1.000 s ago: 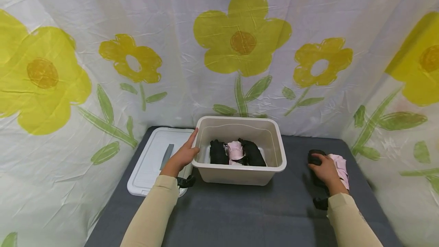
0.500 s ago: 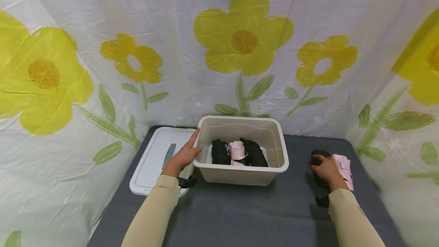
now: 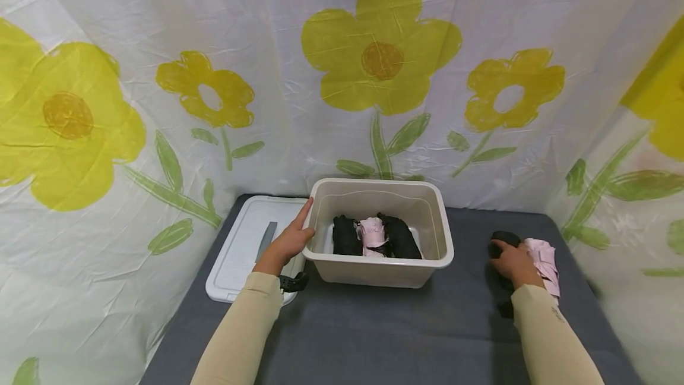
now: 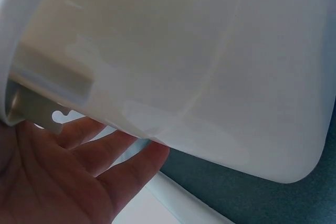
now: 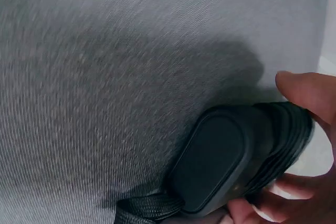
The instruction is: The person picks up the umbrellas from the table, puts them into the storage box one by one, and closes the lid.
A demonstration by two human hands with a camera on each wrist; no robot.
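Observation:
My left hand [image 3: 283, 248] rests at the left rim of a beige plastic bin [image 3: 374, 272]. In the left wrist view its fingers [image 4: 139, 169] lie fairly straight below the rim, against the outer wall. Inside the bin lie two black rolled bundles, left [image 3: 346, 237] and right [image 3: 401, 237], with a pink one [image 3: 372, 233] between them. At the right, my right hand [image 3: 515, 266] grips a black folded umbrella [image 5: 210, 158] with thumb and fingers on opposite sides. Its flat handle end and strap [image 5: 149, 207] show in the right wrist view. A pink rolled bundle [image 3: 544, 263] lies beside that hand, partly covered.
A white lid [image 3: 235, 260] with a grey handle [image 3: 267, 239] lies flat left of the bin, partly under the left forearm. Dark grey cloth covers the table [image 3: 417, 337]. A flower-printed curtain [image 3: 299, 76] stands behind and along both sides.
The head view has shifted slightly, so everything sits a little further right. The left hand stays at the rim. The right hand keeps hold of the black umbrella, its wrist covering more of the strap.

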